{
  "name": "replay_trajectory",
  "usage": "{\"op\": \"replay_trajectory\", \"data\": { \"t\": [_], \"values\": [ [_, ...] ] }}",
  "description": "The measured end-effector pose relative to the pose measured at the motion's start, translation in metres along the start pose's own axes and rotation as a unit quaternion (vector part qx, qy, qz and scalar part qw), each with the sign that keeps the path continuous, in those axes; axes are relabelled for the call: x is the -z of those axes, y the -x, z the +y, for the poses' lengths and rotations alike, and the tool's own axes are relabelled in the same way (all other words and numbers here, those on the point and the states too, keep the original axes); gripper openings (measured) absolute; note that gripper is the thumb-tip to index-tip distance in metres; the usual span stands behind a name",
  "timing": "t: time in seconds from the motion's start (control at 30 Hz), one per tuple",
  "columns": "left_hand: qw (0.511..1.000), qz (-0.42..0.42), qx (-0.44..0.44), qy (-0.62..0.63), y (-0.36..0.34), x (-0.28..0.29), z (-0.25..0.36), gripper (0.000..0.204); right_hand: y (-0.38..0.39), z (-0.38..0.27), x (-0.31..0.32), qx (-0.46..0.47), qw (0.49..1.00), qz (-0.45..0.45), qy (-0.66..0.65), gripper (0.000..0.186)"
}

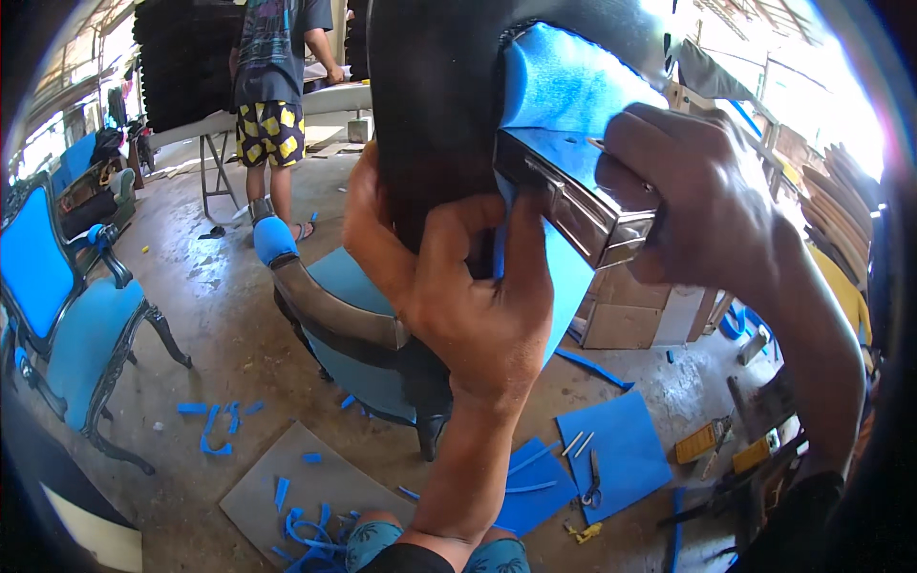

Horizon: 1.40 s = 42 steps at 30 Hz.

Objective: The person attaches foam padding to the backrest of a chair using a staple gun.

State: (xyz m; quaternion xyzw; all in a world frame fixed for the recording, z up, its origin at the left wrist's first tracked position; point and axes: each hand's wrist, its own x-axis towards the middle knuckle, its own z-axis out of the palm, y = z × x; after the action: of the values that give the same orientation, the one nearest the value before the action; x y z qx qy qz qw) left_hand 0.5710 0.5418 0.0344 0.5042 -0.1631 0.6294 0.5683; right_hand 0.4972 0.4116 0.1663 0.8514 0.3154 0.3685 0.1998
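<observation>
My right hand (702, 205) is wrapped around a metal staple gun (583, 210), whose nose points left at the edge of a dark chair back (430, 95). Beneath and behind the tool shows bright blue padding (573, 76) set in the dark frame. Close under the nose, my left hand (468, 296) grips the chair back's edge, its thumb beside the tool and some fingers hidden behind the dark part. Lower down are the same chair's blue seat (358, 282) and its dark armrest (334, 310) with a blue pad.
Another dark chair (95, 320) with blue upholstery stands at left. On the floor lie blue sheets (630, 430), scissors (592, 480), a grey board (287, 477) and blue scraps (218, 435). Cardboard boxes (621, 315) sit behind. A person (277, 76) works at a far table.
</observation>
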Motion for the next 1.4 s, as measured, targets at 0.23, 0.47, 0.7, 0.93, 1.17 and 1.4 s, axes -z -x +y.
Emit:
{"op": "replay_trajectory", "data": {
  "t": [0.23,0.47,0.7,0.93,1.17,1.4],
  "values": [
    [1.000,-0.005,0.007,-0.021,0.002,-0.001,-0.005,0.021,0.018,0.001,-0.001,-0.063,0.995,-0.003,-0.072,0.037],
    [0.999,-0.013,-0.016,-0.031,0.002,-0.001,-0.008,0.028,0.024,0.002,0.013,-0.111,0.990,0.012,-0.091,0.039],
    [0.998,-0.003,-0.054,-0.016,0.001,-0.003,-0.010,0.026,0.013,-0.005,0.012,-0.086,0.996,0.010,-0.037,0.040],
    [0.998,-0.006,-0.051,-0.020,0.001,-0.002,-0.010,0.026,0.016,-0.001,0.007,-0.074,0.997,0.027,-0.013,0.042],
    [0.999,0.001,-0.034,-0.001,0.002,-0.003,-0.010,0.026,0.017,0.003,0.006,-0.069,0.996,0.046,-0.037,0.042],
    [0.999,-0.003,-0.052,-0.016,0.001,-0.003,-0.011,0.026,0.017,0.011,0.001,-0.050,0.997,0.050,-0.021,0.045]
  ]
}}
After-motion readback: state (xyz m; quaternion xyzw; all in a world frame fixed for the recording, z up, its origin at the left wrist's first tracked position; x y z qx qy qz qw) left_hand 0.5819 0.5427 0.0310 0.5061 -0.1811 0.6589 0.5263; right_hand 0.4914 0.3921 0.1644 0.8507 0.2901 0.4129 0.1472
